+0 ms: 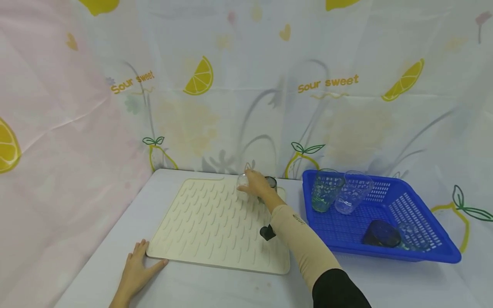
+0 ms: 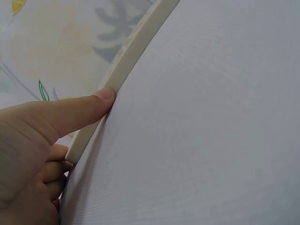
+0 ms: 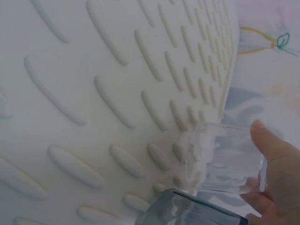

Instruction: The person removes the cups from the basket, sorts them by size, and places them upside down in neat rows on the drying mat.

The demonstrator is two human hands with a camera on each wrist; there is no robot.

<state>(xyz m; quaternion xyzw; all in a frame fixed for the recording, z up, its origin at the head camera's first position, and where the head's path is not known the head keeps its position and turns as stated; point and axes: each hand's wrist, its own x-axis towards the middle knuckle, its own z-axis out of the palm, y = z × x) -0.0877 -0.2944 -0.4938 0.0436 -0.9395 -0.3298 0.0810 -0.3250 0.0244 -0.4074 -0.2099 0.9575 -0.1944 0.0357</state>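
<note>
My right hand (image 1: 257,185) grips a clear glass (image 1: 242,181) at the far edge of the cream ridged mat (image 1: 215,222). In the right wrist view the thumb and fingers of that hand (image 3: 276,173) hold the clear glass (image 3: 225,159) by its end, close to the mat (image 3: 112,103). A dark glass (image 3: 187,211) stands right beside it, partly behind my hand in the head view. At the mat's near left corner, my left hand (image 1: 135,271) rests with fingers spread; the left wrist view shows its thumb (image 2: 89,110) against the mat's edge (image 2: 126,61).
A blue basket (image 1: 385,253) stands on the white table right of the mat. In it, a greenish glass (image 1: 325,192) and a clear glass (image 1: 351,194) lean at the left, and a dark glass (image 1: 381,234) lies near a clear one (image 1: 414,237). A printed curtain (image 1: 246,107) hangs behind.
</note>
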